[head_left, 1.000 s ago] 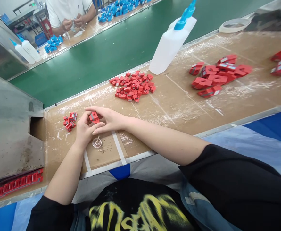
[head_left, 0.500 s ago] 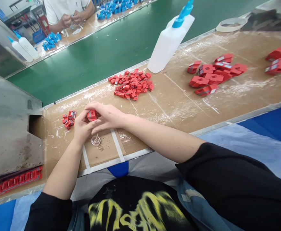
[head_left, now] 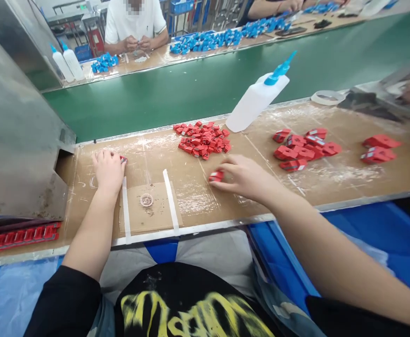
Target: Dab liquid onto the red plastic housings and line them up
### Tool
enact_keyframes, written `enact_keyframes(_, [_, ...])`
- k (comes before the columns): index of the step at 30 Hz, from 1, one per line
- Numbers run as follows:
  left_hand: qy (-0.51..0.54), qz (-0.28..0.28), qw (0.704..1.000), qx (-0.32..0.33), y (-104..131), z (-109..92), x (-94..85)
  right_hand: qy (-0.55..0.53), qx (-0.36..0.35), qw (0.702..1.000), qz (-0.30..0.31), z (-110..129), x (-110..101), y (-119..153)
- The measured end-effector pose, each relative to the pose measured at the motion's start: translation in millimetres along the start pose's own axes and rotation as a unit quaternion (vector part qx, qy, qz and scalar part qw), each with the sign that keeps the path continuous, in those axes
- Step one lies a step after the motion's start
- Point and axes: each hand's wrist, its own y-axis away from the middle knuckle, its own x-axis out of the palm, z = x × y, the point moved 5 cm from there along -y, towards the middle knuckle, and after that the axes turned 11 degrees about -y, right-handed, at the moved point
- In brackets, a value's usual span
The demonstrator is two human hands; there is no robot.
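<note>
My left hand (head_left: 108, 171) lies over the small group of red parts at the left of the bench; one red part (head_left: 123, 159) shows at its fingertips, and the rest are hidden under the palm. My right hand (head_left: 241, 177) is further right, its thumb and fingers closed round a red part (head_left: 216, 176) low over the bench. Behind it lies a heap of small red blocks (head_left: 205, 139). Between my hands a small round dish (head_left: 146, 200) sits on a cardboard piece (head_left: 155, 220) edged by white tape strips.
A white bottle (head_left: 257, 103) with a blue nozzle leans behind the heap. Larger red parts (head_left: 305, 147) lie to the right, near a tape roll (head_left: 327, 97). A metal housing (head_left: 18, 126) bounds the left. Across the green belt (head_left: 138, 100) a person works.
My hands have parted: the left has moved left onto the small group, the right has swung right with a red part. The view has tilted up, showing more of the far bench.
</note>
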Motion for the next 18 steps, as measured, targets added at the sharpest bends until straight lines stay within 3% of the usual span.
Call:
enact_keyframes(2, [0.018,0.034,0.998,0.04,-1,-10,9.8,0.026,0.078,0.994,-0.068,-9,-24,10])
enact_keyframes(4, [0.057,0.084,0.991,0.084,1,-24,18.8,-0.006,0.095,0.987,-0.129,13,-38,1])
enact_keyframes(5, [0.083,0.111,0.985,0.105,3,-30,22.6,-0.051,0.078,0.987,-0.131,33,-38,-10])
enact_keyframes(6, [0.108,0.134,0.978,0.121,6,-36,25.6,-0.109,0.048,0.988,-0.096,56,-31,-24])
enact_keyframes(8, [0.143,0.159,0.967,0.136,12,-42,29.5,-0.185,-0.007,0.982,0.044,102,-5,-55])
enact_keyframes(11, [0.172,0.162,0.963,0.126,17,-44,32.2,-0.193,-0.093,0.959,0.183,145,33,-86])
enact_keyframes(14, [0.259,0.151,0.951,0.082,17,-41,35.2,-0.215,-0.177,0.938,0.208,157,58,-94])
enact_keyframes(18, [0.44,0.169,0.882,0.009,17,-40,49.2,-0.293,-0.211,0.911,0.2,150,70,-88])
